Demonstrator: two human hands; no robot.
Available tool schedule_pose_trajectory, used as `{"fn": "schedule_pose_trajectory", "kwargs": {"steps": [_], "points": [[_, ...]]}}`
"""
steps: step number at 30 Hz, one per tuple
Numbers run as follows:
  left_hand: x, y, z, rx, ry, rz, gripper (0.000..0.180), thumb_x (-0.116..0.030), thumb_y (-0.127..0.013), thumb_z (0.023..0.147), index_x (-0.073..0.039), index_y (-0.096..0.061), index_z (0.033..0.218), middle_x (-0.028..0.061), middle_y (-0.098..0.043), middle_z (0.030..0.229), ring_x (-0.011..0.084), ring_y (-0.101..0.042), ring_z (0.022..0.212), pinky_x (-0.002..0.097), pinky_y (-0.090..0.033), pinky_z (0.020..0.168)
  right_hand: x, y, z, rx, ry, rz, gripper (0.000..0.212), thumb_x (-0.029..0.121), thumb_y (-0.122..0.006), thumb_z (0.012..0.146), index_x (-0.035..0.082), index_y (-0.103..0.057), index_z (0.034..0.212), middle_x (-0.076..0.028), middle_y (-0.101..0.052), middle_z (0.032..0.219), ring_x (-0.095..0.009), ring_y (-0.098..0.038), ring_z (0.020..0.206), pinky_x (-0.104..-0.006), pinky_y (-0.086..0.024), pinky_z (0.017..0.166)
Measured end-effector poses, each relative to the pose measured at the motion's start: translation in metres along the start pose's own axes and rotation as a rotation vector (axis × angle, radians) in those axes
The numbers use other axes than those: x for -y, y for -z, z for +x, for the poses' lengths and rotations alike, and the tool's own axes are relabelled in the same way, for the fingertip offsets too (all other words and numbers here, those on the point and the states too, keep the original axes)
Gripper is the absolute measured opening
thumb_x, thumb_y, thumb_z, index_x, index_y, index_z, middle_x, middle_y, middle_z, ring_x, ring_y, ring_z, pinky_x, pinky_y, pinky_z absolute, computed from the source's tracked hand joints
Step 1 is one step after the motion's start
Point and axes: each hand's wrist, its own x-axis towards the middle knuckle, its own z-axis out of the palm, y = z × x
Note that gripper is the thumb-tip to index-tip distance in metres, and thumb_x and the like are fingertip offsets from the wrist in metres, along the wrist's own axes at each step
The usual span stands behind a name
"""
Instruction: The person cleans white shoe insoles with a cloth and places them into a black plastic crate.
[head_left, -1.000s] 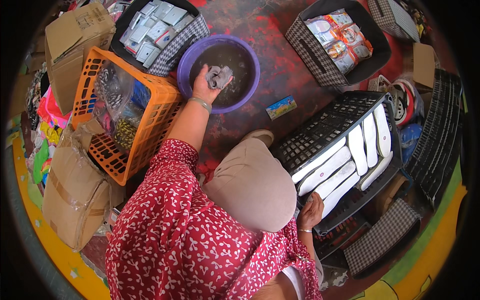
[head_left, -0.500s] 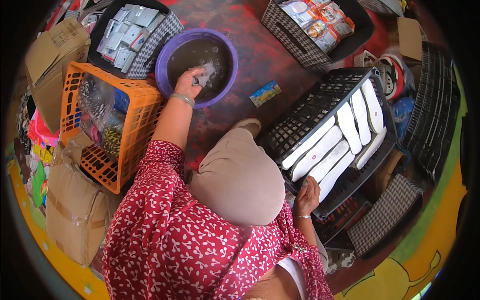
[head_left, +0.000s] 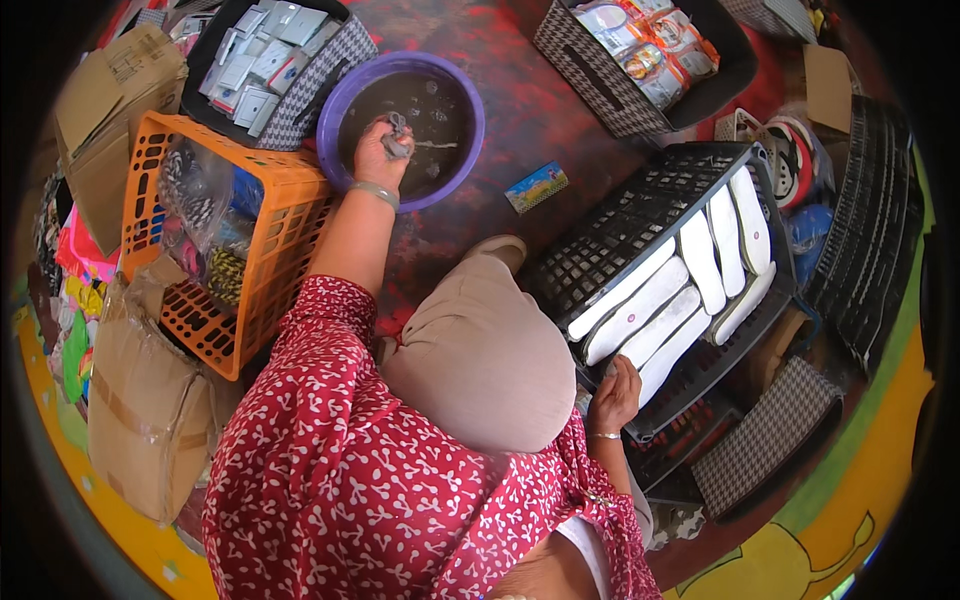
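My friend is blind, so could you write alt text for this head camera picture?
Seen from above, a seated person's left hand holds a small grey item over a purple basin, while the right hand rests on a black crate of white insoles. An orange basket stands at the left.

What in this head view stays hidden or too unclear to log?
- Small grey item in the left hand over the purple basin: fingers cover it, kind unclear.
- Right hand at the black crate: palm faces away, grip unknown.
- Basin contents: dark, murky.
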Motion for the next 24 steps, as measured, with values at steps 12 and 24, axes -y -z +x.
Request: {"fn": "schedule_pose_trajectory", "kwargs": {"steps": [12, 24], "points": [[-0.002, -0.064, -0.03, -0.327, -0.105, 0.318, 0.012, -0.011, -0.059, 0.08, -0.009, -0.048, 0.085, 0.0033, -0.04, 0.062, 0.0164, -0.041, 0.044, 0.0265, -0.03, 0.037, 0.007, 0.001, -0.004, 0.004, -0.031, 0.006, 0.019, 0.007, -0.048, 0.084, 0.001, -0.062, 0.095, -0.015, -0.062, 0.099, -0.033, -0.059, 0.091, -0.0379, -0.048, 0.08], [-0.005, -0.065, -0.031, -0.24, 0.021, 0.379, 0.012, -0.012, -0.056, 0.082, -0.007, -0.05, 0.091, 0.0075, -0.052, 0.077, 0.0206, -0.053, 0.061, 0.0285, -0.042, 0.048, 0.007, 0.003, -0.006, 0.03, -0.027, -0.004, 0.02, 0.011, -0.047, 0.087, 0.002, -0.061, 0.098, -0.015, -0.062, 0.101, -0.031, -0.06, 0.093, -0.0367, -0.048, 0.082]]}}
